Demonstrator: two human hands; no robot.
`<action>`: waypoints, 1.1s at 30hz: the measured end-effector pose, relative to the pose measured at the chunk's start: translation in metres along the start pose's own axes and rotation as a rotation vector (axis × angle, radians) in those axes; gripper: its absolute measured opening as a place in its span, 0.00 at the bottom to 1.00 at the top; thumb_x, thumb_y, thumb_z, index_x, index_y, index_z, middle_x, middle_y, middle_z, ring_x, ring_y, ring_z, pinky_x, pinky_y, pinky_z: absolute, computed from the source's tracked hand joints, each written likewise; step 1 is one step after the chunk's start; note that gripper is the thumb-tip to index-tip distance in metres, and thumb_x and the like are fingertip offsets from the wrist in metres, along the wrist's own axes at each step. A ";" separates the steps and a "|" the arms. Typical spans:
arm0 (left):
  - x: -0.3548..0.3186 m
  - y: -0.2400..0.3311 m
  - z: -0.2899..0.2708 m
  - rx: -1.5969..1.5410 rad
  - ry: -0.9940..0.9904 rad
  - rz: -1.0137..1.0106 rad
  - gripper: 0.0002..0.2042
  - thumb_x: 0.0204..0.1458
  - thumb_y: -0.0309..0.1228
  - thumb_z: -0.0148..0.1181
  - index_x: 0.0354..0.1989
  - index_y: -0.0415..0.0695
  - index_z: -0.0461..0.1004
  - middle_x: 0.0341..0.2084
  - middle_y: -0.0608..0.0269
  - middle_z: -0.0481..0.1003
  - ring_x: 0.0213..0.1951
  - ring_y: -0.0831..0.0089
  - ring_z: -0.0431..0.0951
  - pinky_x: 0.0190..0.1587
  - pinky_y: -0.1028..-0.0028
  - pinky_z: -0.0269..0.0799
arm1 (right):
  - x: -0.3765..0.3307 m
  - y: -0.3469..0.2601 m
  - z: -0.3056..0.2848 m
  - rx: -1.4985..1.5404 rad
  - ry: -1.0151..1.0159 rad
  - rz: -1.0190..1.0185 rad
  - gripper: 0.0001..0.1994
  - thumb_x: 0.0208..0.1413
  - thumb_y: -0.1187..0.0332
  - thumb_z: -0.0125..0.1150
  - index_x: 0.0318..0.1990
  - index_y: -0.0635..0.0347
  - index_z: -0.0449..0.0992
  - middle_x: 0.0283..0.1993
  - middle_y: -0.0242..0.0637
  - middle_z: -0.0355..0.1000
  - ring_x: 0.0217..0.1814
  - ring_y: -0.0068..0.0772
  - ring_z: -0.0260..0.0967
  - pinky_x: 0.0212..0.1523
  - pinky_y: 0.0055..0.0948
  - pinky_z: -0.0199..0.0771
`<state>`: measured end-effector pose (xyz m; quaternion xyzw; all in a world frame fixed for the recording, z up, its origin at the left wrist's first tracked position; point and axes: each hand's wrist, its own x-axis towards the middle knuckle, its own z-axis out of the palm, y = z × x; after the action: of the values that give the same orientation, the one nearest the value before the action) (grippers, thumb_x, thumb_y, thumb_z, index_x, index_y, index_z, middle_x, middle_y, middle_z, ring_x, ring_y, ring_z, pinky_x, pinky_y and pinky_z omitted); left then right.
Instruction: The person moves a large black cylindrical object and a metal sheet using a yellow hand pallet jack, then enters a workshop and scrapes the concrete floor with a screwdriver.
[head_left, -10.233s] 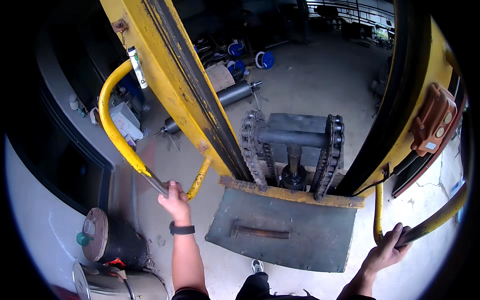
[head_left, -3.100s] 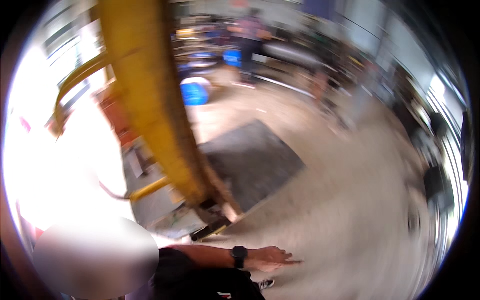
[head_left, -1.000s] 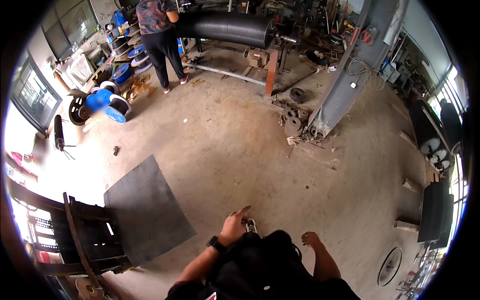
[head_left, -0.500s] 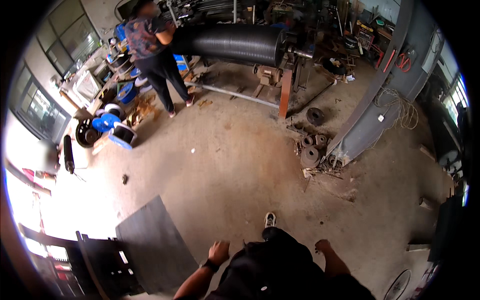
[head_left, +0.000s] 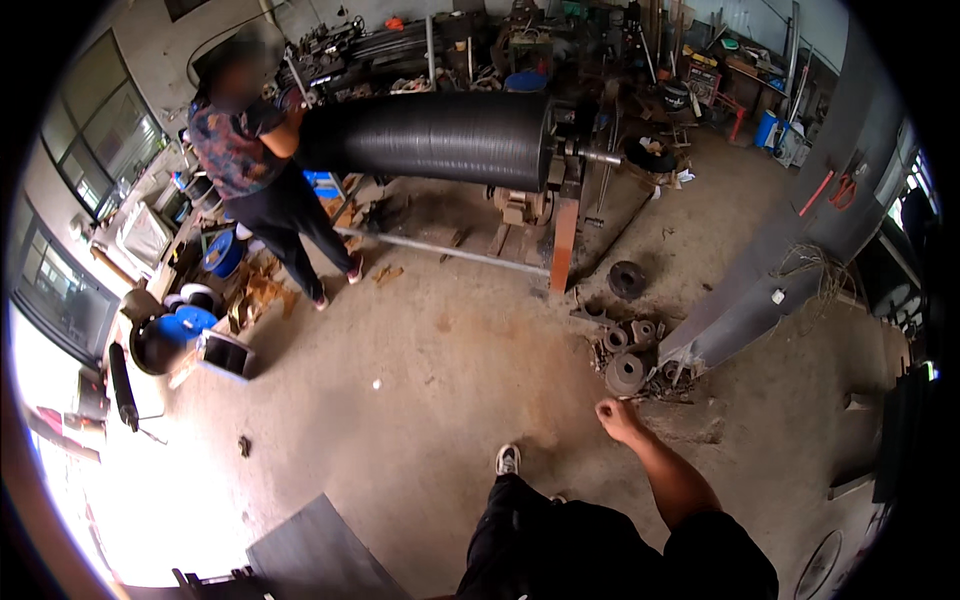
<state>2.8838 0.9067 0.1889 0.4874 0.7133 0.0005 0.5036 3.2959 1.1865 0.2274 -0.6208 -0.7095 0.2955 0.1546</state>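
Observation:
My right hand (head_left: 618,418) swings out in front of me over the bare concrete floor (head_left: 420,400), fingers curled in and holding nothing. It is nearest to a heap of round metal discs (head_left: 626,372) lying at the foot of a slanted grey steel column (head_left: 760,300). My left hand is out of sight. One of my shoes (head_left: 508,459) and my dark trousers show at the lower edge. Farther ahead a big black ribbed cylinder (head_left: 430,135) lies sideways on a stand, and another person (head_left: 262,180) stands at its left end with their arms on it.
A long metal bar (head_left: 440,250) runs along the floor under the cylinder. Blue reels (head_left: 195,322) and boxes crowd the left wall by the windows. A dark metal plate (head_left: 310,555) lies at the bottom left. Cluttered benches line the back wall.
I have climbed off the yellow machine and walked toward the cylinder and the other person. The dark plate has slid behind me. My left hand has dropped out of view.

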 end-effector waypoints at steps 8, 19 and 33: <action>0.101 0.086 -0.106 0.197 -0.033 0.322 0.15 0.46 0.39 0.65 0.41 0.47 0.76 0.35 0.53 0.77 0.39 0.54 0.77 0.39 0.55 0.72 | -0.122 0.079 0.045 -0.298 -0.454 0.557 0.12 0.54 0.63 0.60 0.42 0.58 0.81 0.43 0.47 0.77 0.46 0.48 0.75 0.49 0.45 0.73; 0.185 0.318 -0.073 0.730 -0.510 0.859 0.15 0.46 0.38 0.66 0.39 0.46 0.76 0.31 0.51 0.77 0.34 0.54 0.77 0.33 0.54 0.71 | -0.163 0.191 0.180 -0.523 -0.187 0.265 0.05 0.44 0.69 0.60 0.23 0.57 0.80 0.27 0.41 0.76 0.29 0.45 0.73 0.32 0.42 0.73; 0.205 0.490 0.113 1.314 -0.679 1.035 0.14 0.45 0.38 0.67 0.37 0.44 0.75 0.25 0.49 0.77 0.27 0.54 0.78 0.27 0.54 0.70 | -0.419 0.093 0.112 0.663 0.463 1.774 0.13 0.52 0.69 0.52 0.41 0.59 0.81 0.45 0.47 0.77 0.49 0.47 0.75 0.46 0.43 0.77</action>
<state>3.3023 1.2507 0.2272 0.9109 0.0740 -0.3245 0.2441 3.3802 0.7592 0.1452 -0.8973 0.1827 0.3600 0.1787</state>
